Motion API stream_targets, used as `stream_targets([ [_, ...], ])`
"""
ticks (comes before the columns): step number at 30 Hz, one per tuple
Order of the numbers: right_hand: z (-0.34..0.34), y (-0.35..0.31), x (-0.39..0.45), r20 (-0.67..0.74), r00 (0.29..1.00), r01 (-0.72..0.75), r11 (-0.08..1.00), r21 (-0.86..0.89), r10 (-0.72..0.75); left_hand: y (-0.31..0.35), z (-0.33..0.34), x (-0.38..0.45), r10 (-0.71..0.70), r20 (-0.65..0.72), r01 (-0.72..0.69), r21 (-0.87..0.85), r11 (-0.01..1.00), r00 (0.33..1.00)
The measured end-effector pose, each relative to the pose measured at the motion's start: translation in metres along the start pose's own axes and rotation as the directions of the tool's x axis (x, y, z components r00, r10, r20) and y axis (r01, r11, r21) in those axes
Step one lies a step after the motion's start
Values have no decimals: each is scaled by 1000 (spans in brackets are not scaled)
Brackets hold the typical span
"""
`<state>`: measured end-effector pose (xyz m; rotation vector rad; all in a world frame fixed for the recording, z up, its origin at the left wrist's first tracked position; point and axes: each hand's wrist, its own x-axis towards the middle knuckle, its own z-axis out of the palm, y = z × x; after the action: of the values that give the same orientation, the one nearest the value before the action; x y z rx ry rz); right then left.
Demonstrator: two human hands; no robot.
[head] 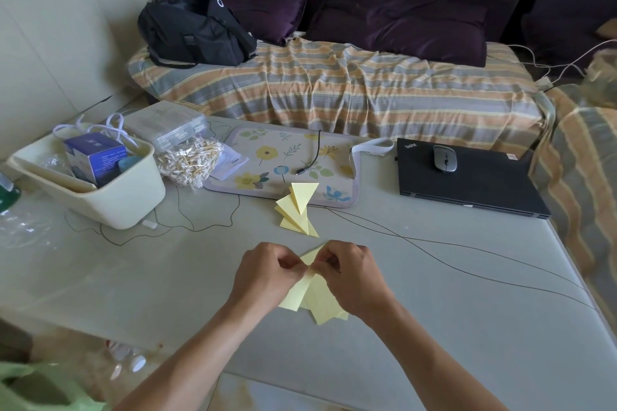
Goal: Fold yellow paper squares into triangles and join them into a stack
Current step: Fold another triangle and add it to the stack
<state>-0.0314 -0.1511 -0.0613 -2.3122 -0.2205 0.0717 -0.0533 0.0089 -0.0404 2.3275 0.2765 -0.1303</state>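
Folding step in hand, by judgement. Left hand and right hand fingers pinching yellow paper low over desk. Joined triangles beyond the paper, untouched. Next: crease firm, corners aligned.

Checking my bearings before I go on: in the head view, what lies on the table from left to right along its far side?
Cream bin → bag of cotton swabs → floral mat → closed black laptop with a mouse on it.
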Motion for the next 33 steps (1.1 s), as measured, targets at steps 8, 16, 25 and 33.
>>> stream_targets([
  [8,-2,-1,-2,3,995,97,995,-11,-97,1,2,-2,114,-21,-113,42,993,993],
  [16,3,1,-5,-53,997,49,999,2,-49,3,4,-1,101,-43,-100,31,995,994],
  [25,7,5,-2,-69,988,136,989,-58,-140,-1,3,3,131,-13,-131,11,991,991],
  [33,2,6,-1,-71,990,120,993,-17,-121,-8,2,5,127,-50,-121,107,987,991],
])
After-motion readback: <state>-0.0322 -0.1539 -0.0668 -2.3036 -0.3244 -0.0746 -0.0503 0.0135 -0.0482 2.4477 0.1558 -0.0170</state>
